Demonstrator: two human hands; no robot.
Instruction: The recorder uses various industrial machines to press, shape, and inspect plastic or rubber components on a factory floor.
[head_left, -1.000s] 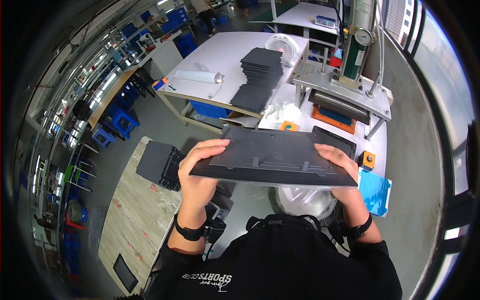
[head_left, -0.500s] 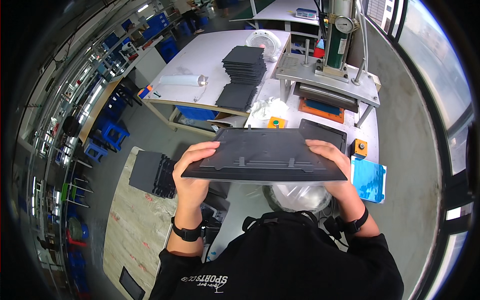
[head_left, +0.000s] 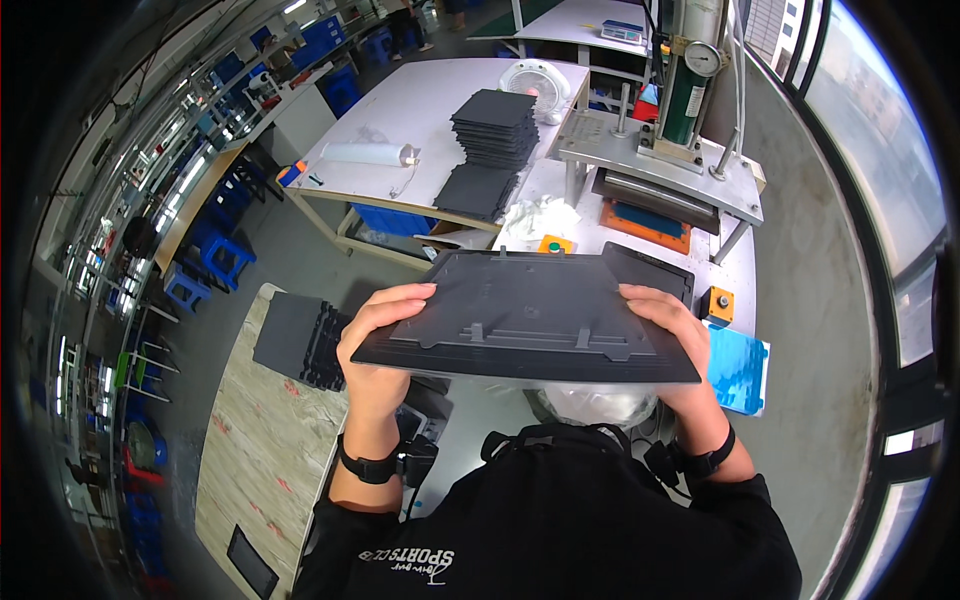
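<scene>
A flat black panel (head_left: pixel 525 315) with raised ribs and small tabs is held up in front of my chest. My left hand (head_left: pixel 385 335) grips its left edge, fingers over the top face and the thumb out of sight below. On the opposite edge my right hand (head_left: pixel 675 340) holds it the same way. Behind the panel, partly covered by it, a second dark panel (head_left: pixel 655 268) lies on the white bench beside the press. The underside of the held panel is hidden.
A press with a gauge (head_left: pixel 690 100) stands at the far right, an orange-framed blue pad (head_left: pixel 650 222) under it. Stacked dark sheets (head_left: pixel 490 130) and a fan (head_left: pixel 535 88) are on the white table. More panels (head_left: pixel 300 340) lie on the left table. A button box (head_left: pixel 717 305) sits right.
The panel has come slightly nearer to me and its face shows a little more to my view. Both hands keep their hold on its edges.
</scene>
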